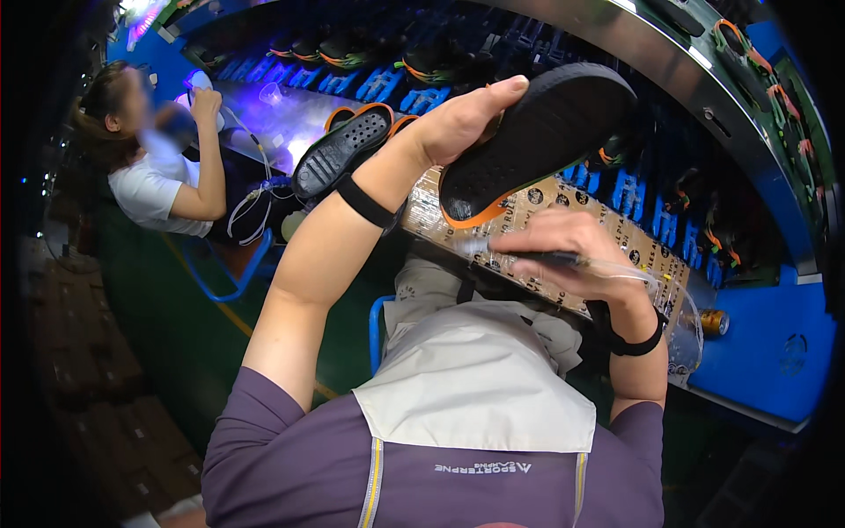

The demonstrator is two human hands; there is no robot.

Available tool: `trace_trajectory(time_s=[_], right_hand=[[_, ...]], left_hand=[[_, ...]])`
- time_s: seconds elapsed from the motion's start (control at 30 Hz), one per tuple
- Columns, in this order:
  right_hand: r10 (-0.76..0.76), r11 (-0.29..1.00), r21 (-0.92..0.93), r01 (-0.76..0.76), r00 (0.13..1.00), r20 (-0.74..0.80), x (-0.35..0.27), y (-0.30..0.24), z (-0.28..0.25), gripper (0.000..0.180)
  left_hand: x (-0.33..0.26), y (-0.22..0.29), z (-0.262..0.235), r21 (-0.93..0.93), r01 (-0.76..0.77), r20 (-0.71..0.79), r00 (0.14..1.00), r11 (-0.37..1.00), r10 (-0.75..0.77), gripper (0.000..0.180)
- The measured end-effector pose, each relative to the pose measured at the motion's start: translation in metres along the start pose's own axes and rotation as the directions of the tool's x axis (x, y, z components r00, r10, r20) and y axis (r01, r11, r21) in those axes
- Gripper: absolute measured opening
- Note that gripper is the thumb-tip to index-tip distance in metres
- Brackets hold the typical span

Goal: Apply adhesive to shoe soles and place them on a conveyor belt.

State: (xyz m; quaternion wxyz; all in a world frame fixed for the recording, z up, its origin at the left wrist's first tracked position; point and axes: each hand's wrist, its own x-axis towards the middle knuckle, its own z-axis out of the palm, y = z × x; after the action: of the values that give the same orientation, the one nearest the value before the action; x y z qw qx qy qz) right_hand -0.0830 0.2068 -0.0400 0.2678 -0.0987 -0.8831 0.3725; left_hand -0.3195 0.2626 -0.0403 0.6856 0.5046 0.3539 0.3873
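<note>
My left hand (pixel 462 119) is raised and grips a black shoe (pixel 537 141) with an orange edge, sole turned toward me. My right hand (pixel 563 251) holds a thin dark pen-like tool (pixel 541 259) with a clear tube trailing from it, its tip close under the shoe's sole edge. Both wrists wear black bands. Beneath the hands lies a cardboard-covered board (pixel 616 242) wrapped in clear tape.
A second black shoe sole (pixel 341 151) rests on the board's left end. A conveyor (pixel 422 70) with blue holders carries several dark shoes. Another person (pixel 163 172) sits at the left on a blue chair. A small can (pixel 715 322) stands at right.
</note>
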Motion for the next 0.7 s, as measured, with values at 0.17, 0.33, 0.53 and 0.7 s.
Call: trace_trajectory(time_s=[0.17,0.33,0.53,0.7], right_hand=[[0.035,0.96,-0.279,-0.032,0.999,0.005,-0.003,0.009,0.011,0.035],[0.077,0.984,-0.162,-0.072,0.997,0.02,-0.005,0.005,0.003,0.033],[0.094,0.969,-0.242,-0.056,0.985,0.147,-0.01,-0.001,0.003,0.03],[0.199,0.98,0.047,-0.193,0.939,-0.28,-0.033,0.016,0.004,0.025]], left_hand=[[0.018,-0.003,0.005,0.122,0.124,0.041,0.991,0.985,-0.129,0.063],[0.021,0.001,0.012,0.3,0.257,-0.008,0.964,0.919,-0.267,0.066],[0.02,-0.012,0.0,0.258,0.262,-0.151,0.962,0.93,-0.229,0.068],[-0.005,-0.057,-0.031,-0.29,-0.242,-0.229,0.957,0.926,0.178,0.08]])
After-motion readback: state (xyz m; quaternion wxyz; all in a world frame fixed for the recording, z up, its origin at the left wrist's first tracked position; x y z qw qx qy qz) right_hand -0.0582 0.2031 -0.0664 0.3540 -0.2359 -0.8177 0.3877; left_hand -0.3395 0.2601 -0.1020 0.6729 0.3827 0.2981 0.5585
